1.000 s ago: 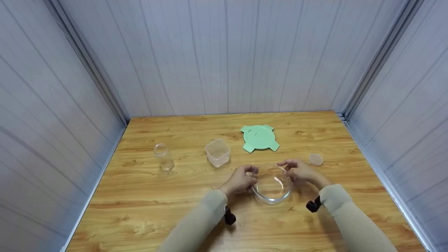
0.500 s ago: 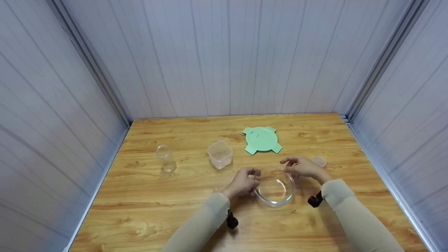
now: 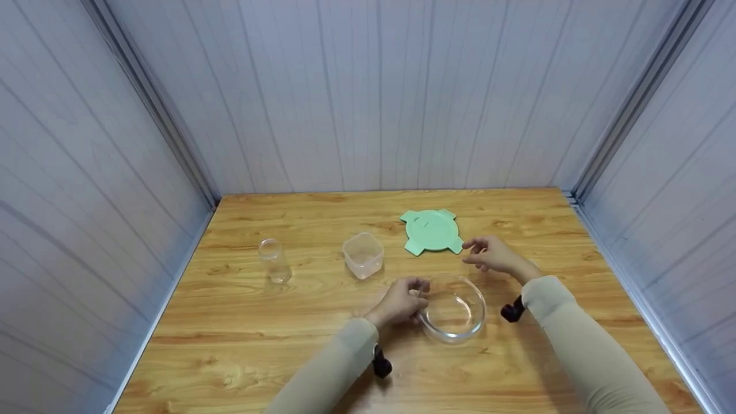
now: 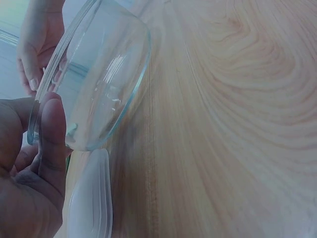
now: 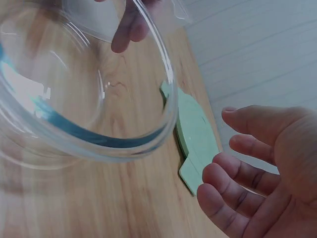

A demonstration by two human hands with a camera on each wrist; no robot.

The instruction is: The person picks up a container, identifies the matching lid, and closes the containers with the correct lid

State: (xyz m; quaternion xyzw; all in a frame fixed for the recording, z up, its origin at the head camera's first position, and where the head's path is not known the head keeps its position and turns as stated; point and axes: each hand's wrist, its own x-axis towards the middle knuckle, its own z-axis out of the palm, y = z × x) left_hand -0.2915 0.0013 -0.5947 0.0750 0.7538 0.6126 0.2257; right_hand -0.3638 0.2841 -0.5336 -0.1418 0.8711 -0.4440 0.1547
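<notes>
A clear round glass bowl (image 3: pixel 452 336) stands on the wooden table. My left hand (image 3: pixel 398 301) pinches its left rim, thumb and fingers on either side of the glass in the left wrist view. Away from the bowl, my right hand (image 3: pixel 493 256) hovers with relaxed fingers and holds nothing. Its fingertips are close to the right corner of a pale green round lid (image 3: pixel 432 231) with four-sided flaps, which lies flat behind the bowl. In the right wrist view the lid (image 5: pixel 194 130) shows between the bowl's rim and my right fingers (image 5: pixel 225 198).
A translucent square plastic container (image 3: pixel 363 257) stands behind and left of the bowl. Farther left is a tall clear glass (image 3: pixel 275 262). The small round translucent lid at the right is mostly hidden by my right wrist. Pale panelled walls (image 3: pixel 368 98) enclose the table.
My right hand has let go of the bowl's right rim and moved back and up toward the green lid. My left hand keeps its hold on the rim.
</notes>
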